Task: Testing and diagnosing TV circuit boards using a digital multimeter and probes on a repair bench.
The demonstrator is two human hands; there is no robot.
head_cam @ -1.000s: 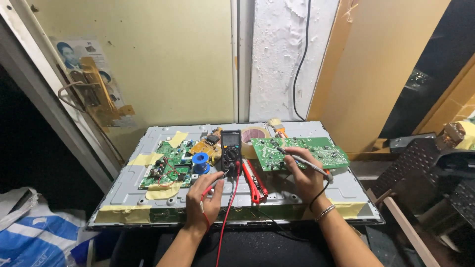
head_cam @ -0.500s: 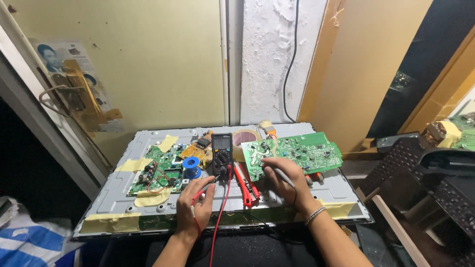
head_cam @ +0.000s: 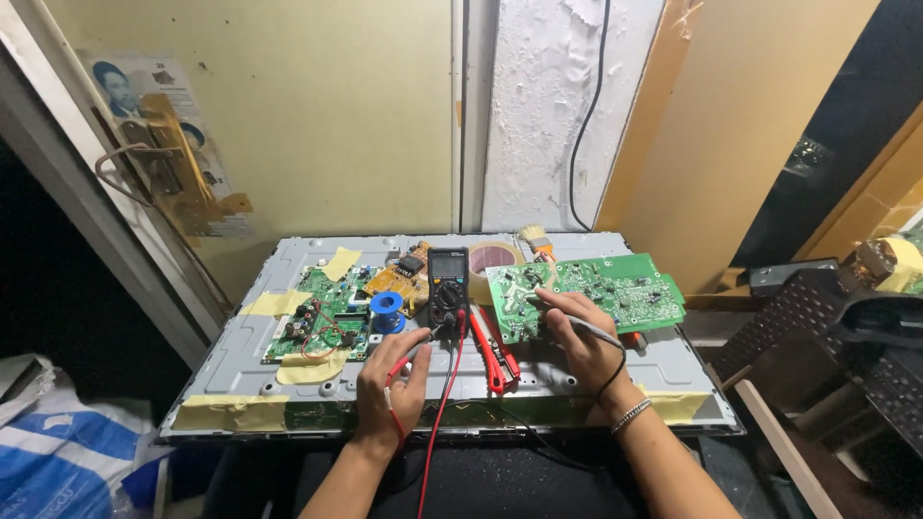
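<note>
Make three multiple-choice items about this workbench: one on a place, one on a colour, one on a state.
1. Where does the multimeter lie?
A. between the two green boards
B. on the floor
C. on the wall

2. What colour is the solder spool?
A. white
B. blue
C. black

3. What is the right hand doing?
A. lying flat and empty
B. lifting the tape roll
C. holding a probe to the right green board

Answers: 1 A, it sits between the left green board and the right one. 2 B, its rim is blue. 3 C, the probe tip touches that board.
</note>
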